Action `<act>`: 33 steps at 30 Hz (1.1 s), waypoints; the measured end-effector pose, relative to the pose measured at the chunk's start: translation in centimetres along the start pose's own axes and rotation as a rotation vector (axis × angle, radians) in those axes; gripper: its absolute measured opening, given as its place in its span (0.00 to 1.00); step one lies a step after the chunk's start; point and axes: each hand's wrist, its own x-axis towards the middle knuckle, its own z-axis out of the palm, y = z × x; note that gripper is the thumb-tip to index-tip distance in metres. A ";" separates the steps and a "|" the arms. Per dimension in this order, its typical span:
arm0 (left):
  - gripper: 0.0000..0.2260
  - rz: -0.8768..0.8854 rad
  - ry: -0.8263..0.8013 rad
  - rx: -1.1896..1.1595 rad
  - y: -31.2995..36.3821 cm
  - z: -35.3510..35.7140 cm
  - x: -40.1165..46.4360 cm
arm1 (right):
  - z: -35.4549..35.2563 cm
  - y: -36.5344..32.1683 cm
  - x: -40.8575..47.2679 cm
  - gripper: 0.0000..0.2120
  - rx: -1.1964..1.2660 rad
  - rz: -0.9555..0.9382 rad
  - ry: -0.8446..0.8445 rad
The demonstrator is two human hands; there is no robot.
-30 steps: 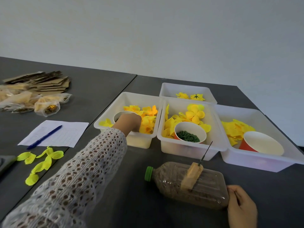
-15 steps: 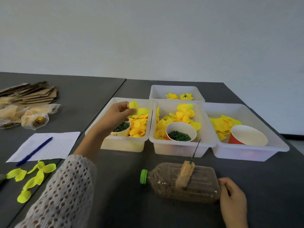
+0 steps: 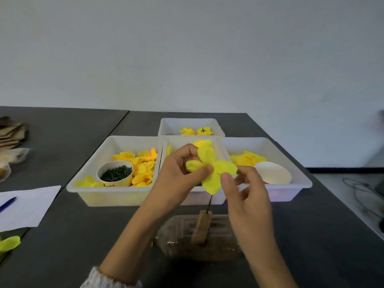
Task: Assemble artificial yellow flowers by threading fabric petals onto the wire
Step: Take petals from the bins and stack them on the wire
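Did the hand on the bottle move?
Yes. The right hand left the clear plastic bottle and rose to the yellow fabric petal piece, above the thin dark wire.

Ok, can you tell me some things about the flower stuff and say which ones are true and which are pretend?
1. Both hands hold the yellow petal piece. True: the left hand and the right hand pinch it together.
2. The petal piece is already on the wire. False: the wire pokes up just below it, and its tip is hidden, so you cannot tell.
3. The cup in the left tray holds dark green bits. True.
4. The wire stands in a wooden block on a bottle. True.
5. The back tray holds nothing. False: two yellow flowers lie in it.
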 end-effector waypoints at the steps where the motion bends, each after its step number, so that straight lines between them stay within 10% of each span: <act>1: 0.06 0.000 -0.014 -0.018 0.1 0.7 -0.3 | 0.1 -0.5 0.4 0.21 0.032 0.001 -0.055; 6: 0.09 -0.065 0.037 -0.088 0.2 2.0 -0.9 | -0.9 -0.3 1.4 0.06 0.291 0.149 -0.187; 19: 0.26 -0.475 0.020 -0.516 0.3 3.3 -2.3 | -2.0 0.2 -1.1 0.09 0.394 0.100 -0.281; 29: 0.23 -0.320 0.034 -0.078 0.7 3.1 -3.1 | -3.9 -0.4 0.4 0.13 0.262 0.031 -0.243; 33: 0.25 -0.315 -0.010 -0.079 1.3 2.9 -3.5 | -4.4 0.4 0.6 0.18 0.537 0.274 -0.369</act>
